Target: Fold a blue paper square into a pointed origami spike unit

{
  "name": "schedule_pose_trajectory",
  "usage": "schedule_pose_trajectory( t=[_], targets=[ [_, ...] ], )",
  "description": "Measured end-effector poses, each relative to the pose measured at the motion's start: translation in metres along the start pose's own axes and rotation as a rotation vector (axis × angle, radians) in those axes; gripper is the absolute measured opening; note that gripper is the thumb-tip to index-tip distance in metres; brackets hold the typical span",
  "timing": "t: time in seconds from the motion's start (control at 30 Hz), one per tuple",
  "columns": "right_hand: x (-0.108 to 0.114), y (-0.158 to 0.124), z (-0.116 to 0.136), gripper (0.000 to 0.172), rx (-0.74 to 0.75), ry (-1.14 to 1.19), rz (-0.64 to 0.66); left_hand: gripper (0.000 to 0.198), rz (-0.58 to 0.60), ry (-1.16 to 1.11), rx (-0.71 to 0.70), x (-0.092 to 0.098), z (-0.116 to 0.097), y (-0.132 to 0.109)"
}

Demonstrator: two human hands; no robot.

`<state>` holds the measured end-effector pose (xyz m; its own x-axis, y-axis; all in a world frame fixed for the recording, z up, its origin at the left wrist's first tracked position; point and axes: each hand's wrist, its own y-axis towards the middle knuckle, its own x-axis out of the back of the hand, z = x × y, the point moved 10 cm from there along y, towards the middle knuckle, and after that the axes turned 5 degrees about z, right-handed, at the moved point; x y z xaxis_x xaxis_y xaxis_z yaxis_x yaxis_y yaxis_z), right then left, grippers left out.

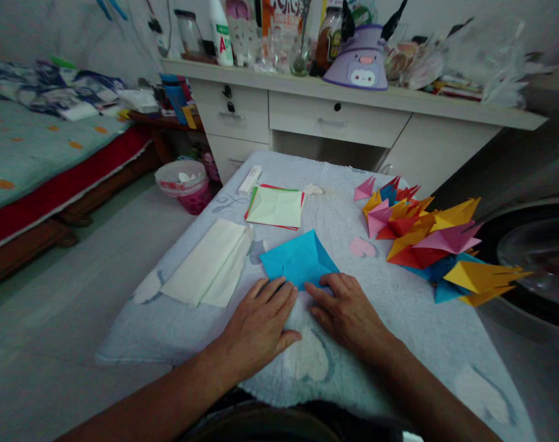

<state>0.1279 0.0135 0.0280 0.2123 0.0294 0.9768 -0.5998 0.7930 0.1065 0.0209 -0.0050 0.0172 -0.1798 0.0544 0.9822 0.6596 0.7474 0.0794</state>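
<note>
A blue sheet of origami paper (302,258), creased and partly folded, lies flat on the cloth-covered table in front of me. Flat on its near left edge rest the fingertips of my left hand (263,322), with the thumb held apart. My right hand (346,310) touches the near right edge; its fingers are bent a little and spread. Beyond the blue paper is a small stack of square sheets (276,207), pale green on top with red and green edges showing. Folded white tissue or cloth (208,264) lies left of my left hand.
Several folded paper figures (422,236) in yellow, red, pink and blue are piled at the table's right. A small white box (250,180) lies at the far left. Behind stands a white desk (302,107) crowded with jars. A pink bin (187,184) and a bed (49,147) are left.
</note>
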Motion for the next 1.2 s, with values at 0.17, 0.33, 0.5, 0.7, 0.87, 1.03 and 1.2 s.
schedule_pose_trajectory(
  t=[0.17, 0.33, 0.5, 0.7, 0.87, 1.03, 1.2],
  targets=[
    [-0.005, 0.003, 0.011, 0.052, -0.02, -0.128, 0.071, 0.058, 0.001, 0.062, 0.022, 0.007, 0.006, -0.009],
    [-0.005, 0.008, 0.019, 0.056, -0.046, -0.206, 0.109, 0.056, 0.022, 0.125, 0.048, 0.01, 0.009, -0.011],
    [-0.003, 0.003, 0.015, 0.054, -0.042, -0.231, 0.105, 0.05, 0.066, 0.134, 0.069, 0.009, 0.015, -0.01],
    [0.0, -0.02, -0.009, 0.052, -0.104, -0.248, 0.076, 0.05, 0.089, 0.117, 0.057, 0.008, 0.016, -0.009],
    [0.005, -0.039, -0.029, 0.049, -0.178, -0.248, 0.079, 0.049, 0.118, 0.112, 0.058, 0.006, 0.018, -0.01],
    [0.008, -0.057, -0.05, 0.046, -0.29, -0.215, 0.064, 0.045, 0.122, 0.088, 0.049, 0.004, 0.023, -0.013],
    [0.013, -0.063, -0.064, 0.041, -0.323, -0.144, 0.025, 0.043, 0.115, 0.049, 0.031, 0.007, 0.024, -0.013]
  ],
)
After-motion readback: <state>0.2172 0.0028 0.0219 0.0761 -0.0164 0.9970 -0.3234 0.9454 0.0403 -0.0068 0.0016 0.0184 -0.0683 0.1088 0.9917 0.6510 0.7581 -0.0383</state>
